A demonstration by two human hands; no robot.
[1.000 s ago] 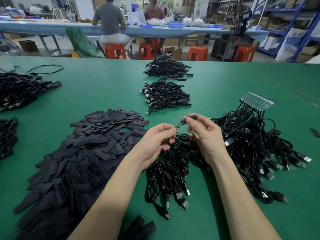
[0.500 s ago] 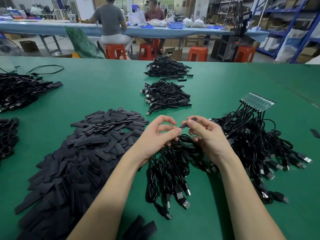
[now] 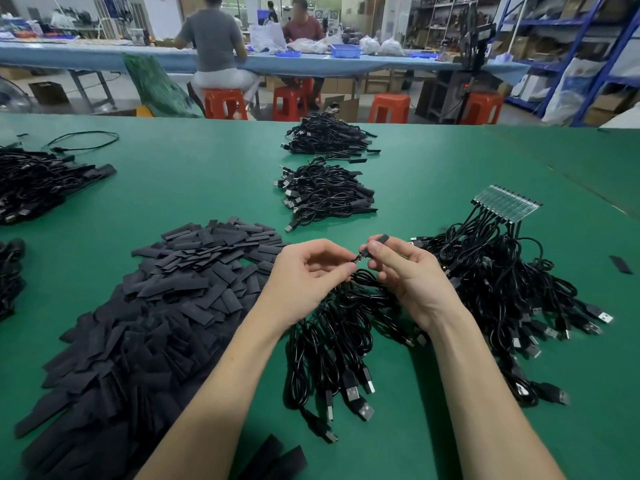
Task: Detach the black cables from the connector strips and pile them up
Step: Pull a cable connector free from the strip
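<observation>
While both hands work above the green table (image 3: 207, 188), we judge a detach step under way | left hand (image 3: 308, 275) pinches the thin black cable end (image 3: 358, 259), right hand (image 3: 405, 271) grips its short black sleeve (image 3: 381, 239) | next: pull apart, drop on near loose cable bundle (image 3: 332, 341); clear connector strip (image 3: 507, 204) waits far right.

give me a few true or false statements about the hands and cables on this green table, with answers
1. The right hand pinches a small black sleeve. True.
2. The left hand rests flat on the pile of black strips. False: it is raised, fingertips meeting the right hand's at a small connector.
3. A clear connector strip with cables attached lies to the right, beyond the hands. True.
4. The table is red. False: it is green.
5. Two cable piles lie beyond the hands. True.
</observation>
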